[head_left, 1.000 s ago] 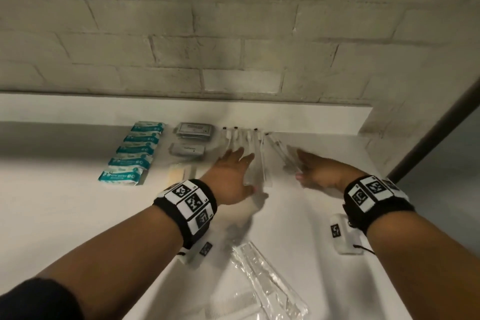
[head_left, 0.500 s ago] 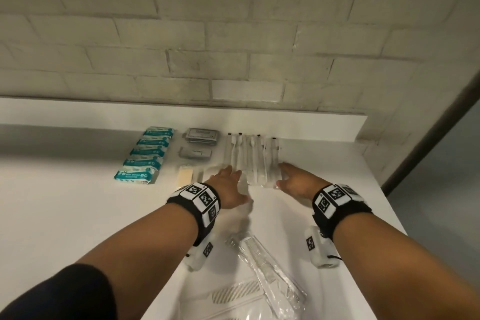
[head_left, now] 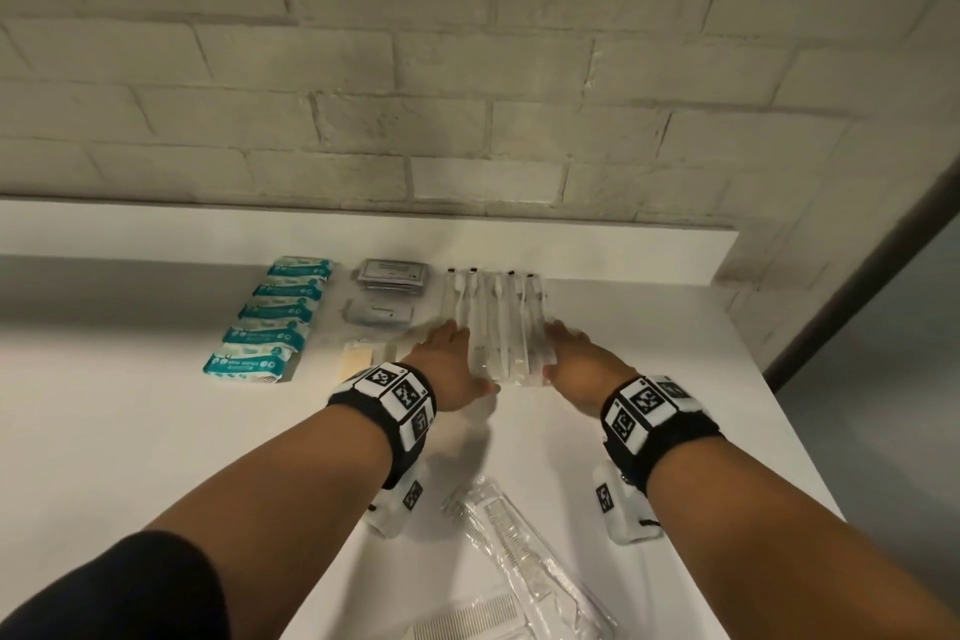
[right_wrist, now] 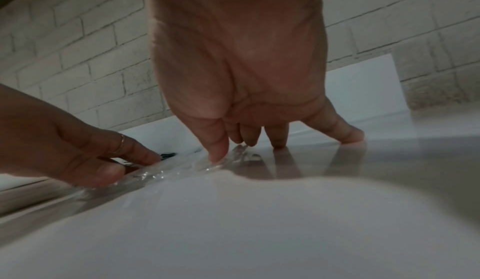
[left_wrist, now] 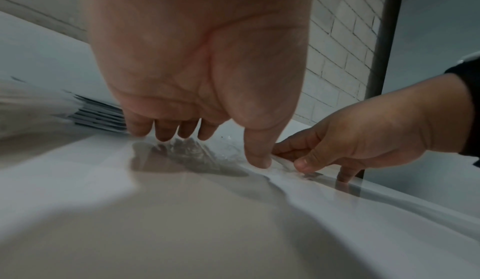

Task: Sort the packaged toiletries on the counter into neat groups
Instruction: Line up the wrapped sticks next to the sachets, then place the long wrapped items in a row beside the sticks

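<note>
the white table [head_left: 130, 431] runs along a pale brick wall [head_left: 467, 68] and carries the sorted goods toward its back edge. at the left a column of 5 teal packets [head_left: 270, 322] lies overlapping; beside it 2 grey sachet stacks [head_left: 387, 291], with a small tan packet [head_left: 357, 358] in front of them. right of those sits the row of wrapped toothbrushes [head_left: 496, 322], lying parallel with their heads toward the wall. nearer the person, clear-wrapped combs [head_left: 519, 556] lie loose and askew, well apart from any group.

the left hand [head_left: 449, 364] and the right hand [head_left: 576, 364] flank the toothbrush row, fingers straight and flat on the table, thumbs pressing the near ends of the crinkly wrappers; neither is curled round anything.

this looks like the squaring-up step for the toothbrush group: both hands pressing inward to close the row. the wrappers are slippery film, so a gentle, even squeeze from both sides seems wise, or they may ride over each other. after that, the combs appear to be what is left to group.
</note>
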The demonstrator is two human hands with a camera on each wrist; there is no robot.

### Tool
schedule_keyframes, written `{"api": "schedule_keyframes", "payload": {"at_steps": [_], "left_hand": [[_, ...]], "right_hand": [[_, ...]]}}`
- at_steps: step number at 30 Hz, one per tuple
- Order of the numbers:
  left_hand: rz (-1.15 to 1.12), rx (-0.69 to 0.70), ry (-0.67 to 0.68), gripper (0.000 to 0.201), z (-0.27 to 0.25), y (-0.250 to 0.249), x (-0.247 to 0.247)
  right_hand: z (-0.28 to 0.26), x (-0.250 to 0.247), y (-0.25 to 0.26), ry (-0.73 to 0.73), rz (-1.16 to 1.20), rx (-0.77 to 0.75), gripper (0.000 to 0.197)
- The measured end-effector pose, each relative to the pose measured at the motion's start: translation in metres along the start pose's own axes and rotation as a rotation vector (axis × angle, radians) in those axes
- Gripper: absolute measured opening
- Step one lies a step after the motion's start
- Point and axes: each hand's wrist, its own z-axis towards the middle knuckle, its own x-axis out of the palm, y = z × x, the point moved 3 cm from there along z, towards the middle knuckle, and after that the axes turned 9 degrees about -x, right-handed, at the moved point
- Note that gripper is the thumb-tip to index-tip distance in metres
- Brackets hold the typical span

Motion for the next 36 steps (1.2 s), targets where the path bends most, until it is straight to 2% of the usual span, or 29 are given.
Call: {"api": "schedule_keyframes", "payload": {"at_steps": [6,9,12,14,16,18,20,22,24,27,30,33,36], "left_hand": [[0.020,-0.006,0.006,0.099,0.017,0.003,0.003],[0.030,-0.002,-0.008,0.099,0.019,0.003,0.003],[0.039,0.009,-0.034,0.101,0.011,0.002,0.001],[0.040,0.079,-0.087,0.091,-0.007,-0.004,-0.007],[0.044,0.198,-0.130,0.072,-0.034,-0.012,-0.011],[0.091,0.333,-0.047,0.058,-0.063,-0.020,-0.005],[0.160,0.416,0.131,0.059,-0.094,-0.026,0.011],[0.248,0.456,0.186,0.062,-0.107,-0.033,0.024],[0.311,0.460,0.127,0.058,-0.114,-0.034,0.030],[0.239,0.382,0.055,0.045,-0.119,-0.024,0.030],[0.214,0.304,0.002,0.039,-0.124,-0.012,0.027],[0.225,0.310,-0.045,0.030,-0.132,-0.004,0.021],[0.240,0.325,-0.055,0.019,-0.143,0.006,0.013]], "right_hand": [[-0.001,0.002,-0.001,0.054,-0.031,-0.002,0.069],[0.003,0.000,-0.008,0.011,0.008,-0.009,0.073],[-0.011,-0.005,-0.010,-0.021,0.064,-0.021,0.067],[-0.022,-0.009,-0.017,-0.065,0.125,0.004,0.067],[-0.037,-0.009,-0.026,-0.072,0.134,0.014,0.070],[-0.053,-0.003,-0.034,-0.024,0.125,0.029,0.073],[-0.075,0.005,-0.035,0.047,0.120,0.049,0.073],[-0.096,0.007,-0.029,0.102,0.035,0.047,0.071],[-0.122,0.011,-0.012,0.139,-0.052,0.024,0.062],[-0.155,0.026,0.019,0.148,-0.115,-0.035,0.048],[-0.164,0.048,0.040,0.105,-0.186,-0.059,0.057],[-0.161,0.059,0.045,0.041,-0.243,-0.041,0.068],[-0.165,0.054,0.045,-0.056,-0.263,-0.036,0.066]]}}
